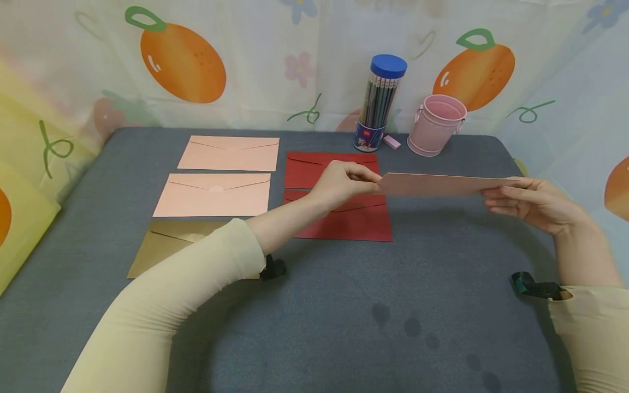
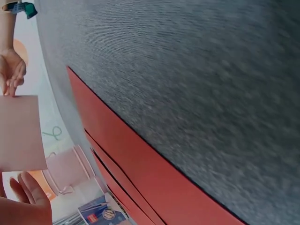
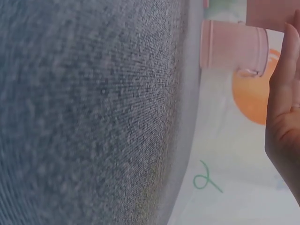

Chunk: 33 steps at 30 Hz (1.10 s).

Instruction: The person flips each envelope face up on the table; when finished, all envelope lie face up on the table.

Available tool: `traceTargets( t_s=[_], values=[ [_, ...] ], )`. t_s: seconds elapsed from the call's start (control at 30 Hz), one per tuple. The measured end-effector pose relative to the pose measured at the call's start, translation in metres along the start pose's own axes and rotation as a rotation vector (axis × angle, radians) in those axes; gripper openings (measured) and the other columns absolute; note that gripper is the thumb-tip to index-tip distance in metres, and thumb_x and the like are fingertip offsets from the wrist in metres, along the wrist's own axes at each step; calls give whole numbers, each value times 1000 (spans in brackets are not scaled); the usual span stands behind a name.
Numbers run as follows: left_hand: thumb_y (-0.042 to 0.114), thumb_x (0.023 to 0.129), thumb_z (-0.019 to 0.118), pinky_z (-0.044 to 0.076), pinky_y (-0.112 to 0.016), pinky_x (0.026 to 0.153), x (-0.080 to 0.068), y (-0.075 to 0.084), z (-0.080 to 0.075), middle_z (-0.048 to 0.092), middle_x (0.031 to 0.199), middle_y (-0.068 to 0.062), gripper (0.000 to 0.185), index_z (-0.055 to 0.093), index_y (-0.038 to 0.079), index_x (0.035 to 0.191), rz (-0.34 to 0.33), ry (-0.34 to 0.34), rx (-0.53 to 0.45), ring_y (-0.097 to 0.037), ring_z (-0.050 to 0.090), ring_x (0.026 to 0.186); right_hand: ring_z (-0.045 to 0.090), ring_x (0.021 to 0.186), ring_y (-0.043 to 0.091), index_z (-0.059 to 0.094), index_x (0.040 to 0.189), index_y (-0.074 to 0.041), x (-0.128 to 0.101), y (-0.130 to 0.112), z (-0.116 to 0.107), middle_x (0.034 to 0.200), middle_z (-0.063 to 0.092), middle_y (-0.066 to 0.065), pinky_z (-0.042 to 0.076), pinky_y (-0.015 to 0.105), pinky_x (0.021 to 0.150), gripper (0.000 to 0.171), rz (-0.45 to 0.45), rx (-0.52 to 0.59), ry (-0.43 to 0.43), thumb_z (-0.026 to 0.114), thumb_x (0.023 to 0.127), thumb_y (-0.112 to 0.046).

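Note:
Both hands hold one pink envelope [image 1: 432, 184] level in the air above the grey table [image 1: 344, 316]. My left hand [image 1: 368, 183] pinches its left end. At the right end, my right hand [image 1: 496, 197] holds it between thumb and long fingers. Under the left hand lie two red envelopes [image 1: 354, 221], one overlapping the other. The left wrist view shows the pink envelope [image 2: 18, 133] with the right hand [image 2: 11, 70] at its far end and the red envelopes [image 2: 140, 159] below. In the right wrist view only the palm [image 3: 283, 117] and a corner of the envelope [image 3: 272, 14] show.
Two pink envelopes [image 1: 231, 153] [image 1: 213, 195] and a gold one [image 1: 167, 245] lie at the left of the table. At the back stand a blue-lidded pencil tub [image 1: 378, 103], a pink bucket [image 1: 436, 124] and a small eraser [image 1: 391, 142]. A printed curtain surrounds the table.

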<state>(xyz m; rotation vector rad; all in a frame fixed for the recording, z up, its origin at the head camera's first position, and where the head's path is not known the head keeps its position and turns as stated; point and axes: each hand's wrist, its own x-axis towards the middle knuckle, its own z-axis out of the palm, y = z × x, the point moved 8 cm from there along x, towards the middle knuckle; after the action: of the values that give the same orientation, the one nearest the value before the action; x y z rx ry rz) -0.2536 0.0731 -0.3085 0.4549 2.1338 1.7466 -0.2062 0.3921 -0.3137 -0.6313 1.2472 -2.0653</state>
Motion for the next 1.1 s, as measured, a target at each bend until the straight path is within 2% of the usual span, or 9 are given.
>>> traceTargets(
  t_s=[0.1, 0.23, 0.33, 0.47, 0.63, 0.73, 0.9, 1.0, 1.1],
  values=[
    [14, 85, 78, 53, -25, 82, -2, -1, -5, 71, 105, 1, 15, 79, 12, 100, 9, 5, 18, -11, 67, 97, 63, 124, 27, 49, 140, 6, 2, 0, 1, 136, 62, 18, 52, 36, 103, 53, -10, -50, 16, 13, 103, 12],
    [17, 86, 77, 52, -25, 82, -5, -4, -11, 76, 107, 0, 15, 80, 16, 100, 12, 12, 50, -10, 70, 95, 65, 122, 24, 50, 140, 4, 6, 0, 2, 137, 63, 14, 54, 33, 101, 53, -4, -119, 55, 14, 103, 12],
    [19, 86, 77, 52, -26, 80, -7, -6, -17, 78, 104, -2, 15, 80, 19, 101, 9, 32, 81, -10, 70, 93, 64, 123, 24, 51, 140, 4, 7, 0, 5, 139, 62, 11, 55, 32, 101, 53, -5, -140, 50, 14, 103, 12],
    [18, 87, 76, 53, -25, 83, -10, -10, -23, 77, 108, -1, 18, 80, 19, 104, -6, 52, 105, -10, 68, 103, 65, 122, 22, 53, 138, 4, 10, 2, 10, 139, 62, 9, 56, 31, 99, 53, 1, -156, 46, 14, 103, 10],
    [18, 90, 71, 51, -25, 89, -13, -17, -28, 75, 115, -4, 20, 78, 15, 108, -39, 34, 89, -13, 64, 114, 72, 105, 13, 65, 127, -2, 17, 6, 6, 123, 71, 2, 59, 25, 87, 47, 53, -247, 192, 26, 103, 9],
    [17, 90, 71, 53, -25, 85, -14, -20, -30, 75, 114, -7, 21, 77, 12, 109, -50, 27, 61, -14, 66, 108, 74, 94, 11, 70, 119, -4, 21, 9, 2, 111, 75, 1, 60, 22, 80, 45, 67, -264, 278, 32, 101, 12],
    [5, 88, 70, 60, -27, 84, -14, -23, -32, 72, 101, -9, 24, 71, 4, 112, -65, 31, -25, -12, 67, 89, 75, 86, 11, 67, 108, -4, 29, 13, 4, 96, 77, 3, 61, 22, 75, 39, 73, -219, 315, 35, 99, 16],
    [-1, 86, 69, 61, -31, 84, -14, -25, -35, 69, 91, -7, 36, 61, 5, 121, -70, 38, -65, -12, 67, 81, 74, 83, 13, 56, 112, -7, 32, 14, 4, 94, 77, 4, 62, 25, 72, 32, 97, -243, 345, 39, 97, 16],
    [-3, 85, 70, 62, -33, 83, -14, -25, -39, 68, 86, -6, 56, 50, 13, 135, -65, 28, -62, -13, 68, 78, 74, 79, 15, 44, 128, -14, 33, 16, 4, 97, 76, 2, 62, 28, 69, 45, 143, -324, 390, 45, 95, 16]
  ],
)
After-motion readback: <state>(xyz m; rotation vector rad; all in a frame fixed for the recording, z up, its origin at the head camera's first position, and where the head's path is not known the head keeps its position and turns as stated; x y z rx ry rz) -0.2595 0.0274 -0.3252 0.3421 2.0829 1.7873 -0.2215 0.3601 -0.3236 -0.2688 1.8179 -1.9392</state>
